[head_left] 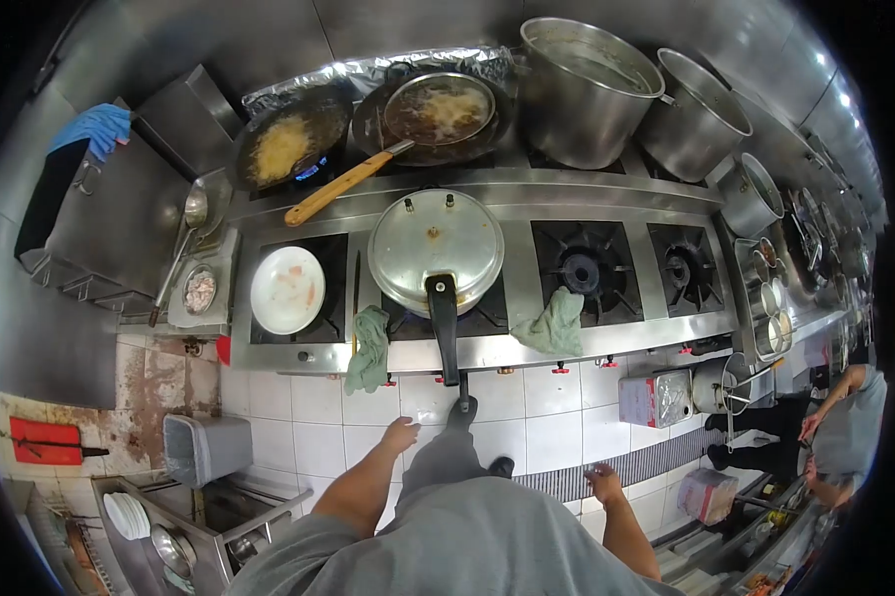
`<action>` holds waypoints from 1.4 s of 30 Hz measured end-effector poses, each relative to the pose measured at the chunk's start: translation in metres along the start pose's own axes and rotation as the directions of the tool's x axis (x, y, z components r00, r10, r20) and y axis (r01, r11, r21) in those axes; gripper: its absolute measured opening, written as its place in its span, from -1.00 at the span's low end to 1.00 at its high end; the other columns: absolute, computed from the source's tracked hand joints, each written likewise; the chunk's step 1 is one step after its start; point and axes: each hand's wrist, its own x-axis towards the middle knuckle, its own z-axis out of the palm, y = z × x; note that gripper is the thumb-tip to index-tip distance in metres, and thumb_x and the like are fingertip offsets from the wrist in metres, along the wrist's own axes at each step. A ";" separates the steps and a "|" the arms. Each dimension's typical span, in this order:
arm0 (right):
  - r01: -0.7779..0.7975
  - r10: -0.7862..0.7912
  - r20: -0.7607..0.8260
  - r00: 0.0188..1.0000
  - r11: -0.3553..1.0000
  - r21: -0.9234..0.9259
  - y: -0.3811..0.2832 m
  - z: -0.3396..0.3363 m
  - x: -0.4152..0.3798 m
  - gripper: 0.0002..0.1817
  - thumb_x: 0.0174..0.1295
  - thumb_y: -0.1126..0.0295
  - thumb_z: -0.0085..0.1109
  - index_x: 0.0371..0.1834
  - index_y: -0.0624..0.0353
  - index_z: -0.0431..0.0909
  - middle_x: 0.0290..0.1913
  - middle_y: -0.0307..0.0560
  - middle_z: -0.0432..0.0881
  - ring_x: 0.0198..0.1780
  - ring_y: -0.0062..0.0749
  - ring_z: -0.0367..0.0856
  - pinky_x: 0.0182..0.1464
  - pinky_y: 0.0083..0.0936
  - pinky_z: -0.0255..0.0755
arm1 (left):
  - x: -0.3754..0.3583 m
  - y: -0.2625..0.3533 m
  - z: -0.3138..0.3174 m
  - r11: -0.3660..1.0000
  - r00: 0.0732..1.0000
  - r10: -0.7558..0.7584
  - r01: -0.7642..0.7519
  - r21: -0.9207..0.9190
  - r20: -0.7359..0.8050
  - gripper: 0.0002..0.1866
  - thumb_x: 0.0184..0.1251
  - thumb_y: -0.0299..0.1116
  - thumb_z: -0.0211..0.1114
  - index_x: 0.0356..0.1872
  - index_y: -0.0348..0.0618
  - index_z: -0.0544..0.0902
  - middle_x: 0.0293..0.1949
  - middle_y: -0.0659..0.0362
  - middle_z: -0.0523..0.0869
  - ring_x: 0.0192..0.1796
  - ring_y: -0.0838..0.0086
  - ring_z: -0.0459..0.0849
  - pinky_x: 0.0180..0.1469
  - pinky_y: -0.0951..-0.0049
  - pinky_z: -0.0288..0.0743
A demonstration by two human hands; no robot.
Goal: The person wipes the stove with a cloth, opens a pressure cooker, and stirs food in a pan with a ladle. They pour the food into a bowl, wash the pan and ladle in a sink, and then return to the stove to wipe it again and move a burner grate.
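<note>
My left hand [401, 435] hangs in the air over the tiled floor, in front of the stove, with fingers loosely bent and apart. It appears to hold nothing. Nearest to it are the black handle of a pressure cooker [433, 233] and a green cloth [369, 348] draped over the stove's front edge. Lower and to the right is my right hand [602, 482], fingers half curled and apart, with nothing visible in it. The lidded cooker stands on a front burner. To its left lies a white plate [288, 290] with reddish residue.
Behind, food fries in a left wok [284, 149] over a blue flame; a wooden-handled strainer [338, 189] rests across another wok. Tall stockpots [592, 114] stand at back right. Another green cloth [555, 323] hangs nearby. A grey bin [207, 449] is left; a co-worker [845, 427] stands right.
</note>
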 end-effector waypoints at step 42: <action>0.302 -0.173 0.289 0.942 0.812 -0.499 0.347 -0.013 0.027 -0.58 0.23 0.30 0.27 0.18 0.02 0.71 0.14 0.05 0.76 0.16 -0.01 0.72 0.17 -0.22 0.65 | -0.188 -0.218 0.026 0.209 0.933 0.220 -0.329 0.921 0.284 -0.61 0.55 -0.26 0.00 0.20 0.03 0.72 0.17 -0.11 0.73 0.29 -0.03 0.64 0.32 0.01 0.52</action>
